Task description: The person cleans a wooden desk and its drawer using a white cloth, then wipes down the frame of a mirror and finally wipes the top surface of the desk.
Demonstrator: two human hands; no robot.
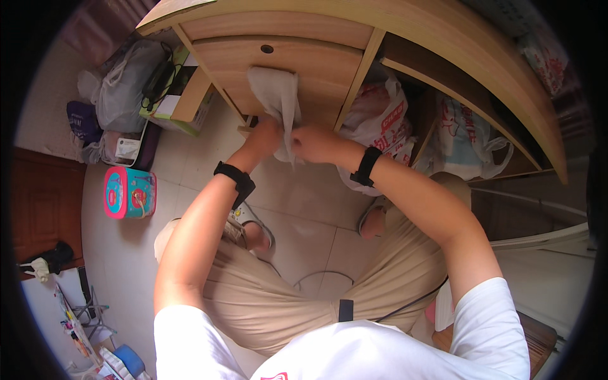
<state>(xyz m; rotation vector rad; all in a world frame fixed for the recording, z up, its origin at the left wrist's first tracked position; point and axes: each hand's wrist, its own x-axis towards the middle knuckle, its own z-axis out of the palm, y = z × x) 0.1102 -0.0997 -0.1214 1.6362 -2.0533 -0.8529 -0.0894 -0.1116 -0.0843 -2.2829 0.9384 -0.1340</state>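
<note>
A light grey cloth hangs between my two hands, in front of a wooden cabinet door with a round dark hole near its top. My left hand, slightly blurred, grips the cloth from its left side. On the other side my right hand is curled into a fist around the cloth's edge. The cloth's upper part flares out above my hands, and a narrow end drops below them. My fingertips are mostly hidden. Each wrist wears a black strap.
Right of the door, stuffed plastic bags fill the open compartments. A carton and a tied plastic bag stand at the left. A teal and pink box sits on the tiled floor. A thin cable loops between my legs.
</note>
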